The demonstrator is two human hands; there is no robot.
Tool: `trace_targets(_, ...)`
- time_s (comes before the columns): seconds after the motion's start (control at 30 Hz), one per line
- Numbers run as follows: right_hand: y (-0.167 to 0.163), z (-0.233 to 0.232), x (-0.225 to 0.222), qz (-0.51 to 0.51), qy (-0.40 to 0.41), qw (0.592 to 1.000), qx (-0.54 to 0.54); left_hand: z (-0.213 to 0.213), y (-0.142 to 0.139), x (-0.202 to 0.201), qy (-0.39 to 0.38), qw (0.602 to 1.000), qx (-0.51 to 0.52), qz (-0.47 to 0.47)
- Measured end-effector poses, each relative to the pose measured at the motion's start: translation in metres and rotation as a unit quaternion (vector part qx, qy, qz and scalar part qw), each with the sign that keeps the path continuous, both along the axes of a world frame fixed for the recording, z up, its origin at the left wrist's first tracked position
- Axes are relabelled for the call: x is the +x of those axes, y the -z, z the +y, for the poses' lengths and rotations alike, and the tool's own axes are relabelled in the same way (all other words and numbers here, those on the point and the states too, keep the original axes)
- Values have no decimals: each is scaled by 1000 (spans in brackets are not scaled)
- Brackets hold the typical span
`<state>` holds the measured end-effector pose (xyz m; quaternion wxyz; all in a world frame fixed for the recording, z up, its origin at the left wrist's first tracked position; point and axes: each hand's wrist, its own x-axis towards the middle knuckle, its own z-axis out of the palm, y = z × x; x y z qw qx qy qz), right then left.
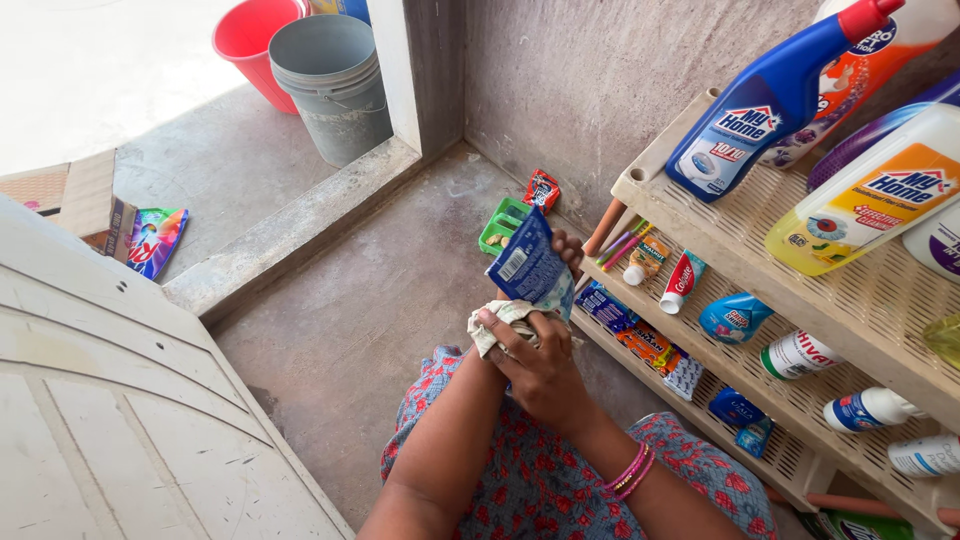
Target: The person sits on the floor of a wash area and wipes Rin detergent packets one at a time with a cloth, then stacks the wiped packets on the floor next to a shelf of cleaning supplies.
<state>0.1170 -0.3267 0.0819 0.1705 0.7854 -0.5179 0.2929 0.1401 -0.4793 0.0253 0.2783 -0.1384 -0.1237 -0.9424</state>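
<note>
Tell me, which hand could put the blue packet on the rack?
Probably the left hand: it already holds the blue packet beside the rack; the right hand grips a cloth.

Left of the tiered shelf rack (700, 235) lies a snack packet (541, 190); two stacked buckets (330, 85) stand far left, beyond it.

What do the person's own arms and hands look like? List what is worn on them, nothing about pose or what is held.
Both forearms are bare, with no sleeves in view. The right wrist carries a stack of thin pink bangles. The left hand and right hand wear no gloves, and no rings can be made out on the fingers. Below the arms lies a garment of blue fabric with a red floral print.
</note>
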Motion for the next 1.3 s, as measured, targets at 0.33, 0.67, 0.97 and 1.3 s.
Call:
trace_targets(0.33, -23, -22, -46, -79, 141, 986, -50, 34, -9, -11, 22, 998, -45, -29)
trace_targets(0.67, -20, -28, -19, -148, 91, 985, 5, 29, -36, -1, 27, 998, -54, 8)
trace_targets(0.97, -19, -34, -26, -211, 187, 959, -2, 42, -54, 5, -36, 993, -110, -37)
trace_targets(1.3, 5, -18, -2, -364, 111, 920, 97, 15, -7, 1, -152, 985, -80, 30)
